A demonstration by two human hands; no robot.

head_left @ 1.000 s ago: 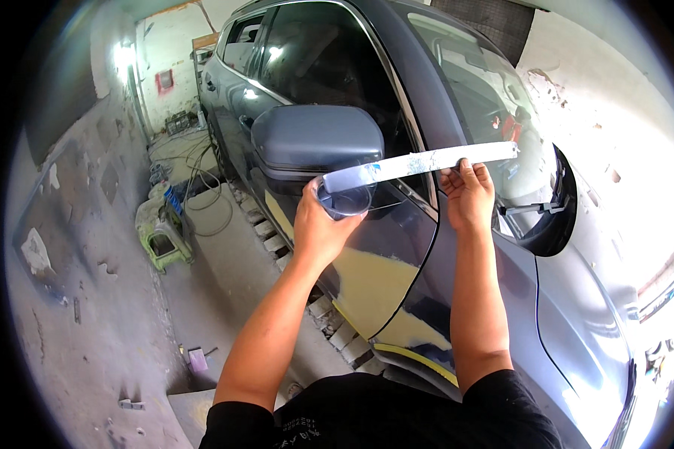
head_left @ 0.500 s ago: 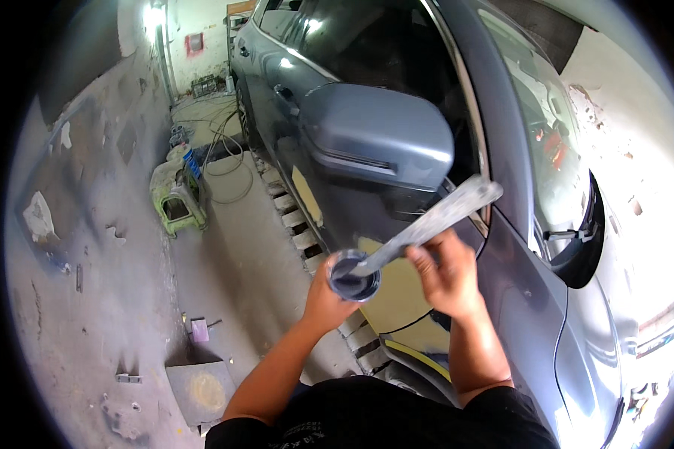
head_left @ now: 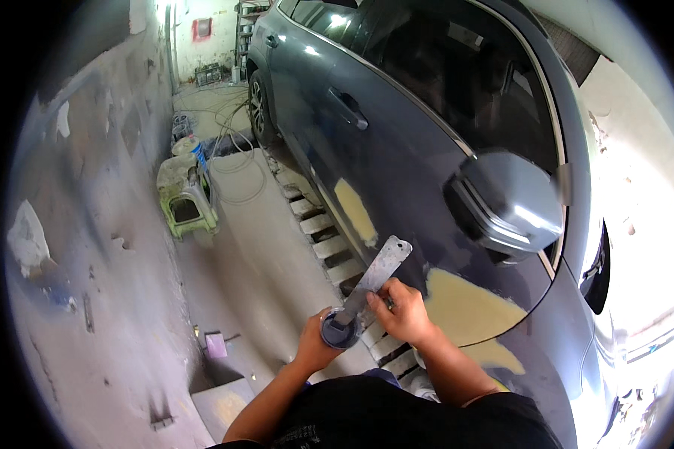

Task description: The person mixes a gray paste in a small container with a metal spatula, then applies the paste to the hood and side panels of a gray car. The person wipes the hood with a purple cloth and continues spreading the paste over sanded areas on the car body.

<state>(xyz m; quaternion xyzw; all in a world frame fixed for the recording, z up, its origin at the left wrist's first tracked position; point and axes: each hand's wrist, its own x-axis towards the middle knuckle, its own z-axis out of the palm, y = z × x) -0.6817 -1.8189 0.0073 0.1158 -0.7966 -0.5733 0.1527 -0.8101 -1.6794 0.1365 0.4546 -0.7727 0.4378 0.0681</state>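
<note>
My left hand [head_left: 312, 346] is wrapped round a small clear cup [head_left: 329, 338] of dark grey paint. In my right hand [head_left: 404, 313] is a flat metal mixing stick [head_left: 387, 260], gripped between thumb and fingers. Its lower end dips into the cup, and its upper end, with a small hole, leans up and to the right. Beside my hands stands a grey car [head_left: 419, 179]. The car's front door carries a large yellowish filler patch [head_left: 472, 303] near my right forearm and a smaller filler patch [head_left: 356, 212] farther off.
The side mirror [head_left: 509, 198] juts out at right. A dusty green stool [head_left: 187, 191] stands by the wall, with a looped hose [head_left: 240, 179] beyond it. Bricks [head_left: 326, 245] line the floor beneath the car. A purple pad [head_left: 215, 345] lies at lower left.
My view has shifted, so the mirror sits farther right. The mixing stick now stands more steeply in the cup, and my right hand is closer to the cup.
</note>
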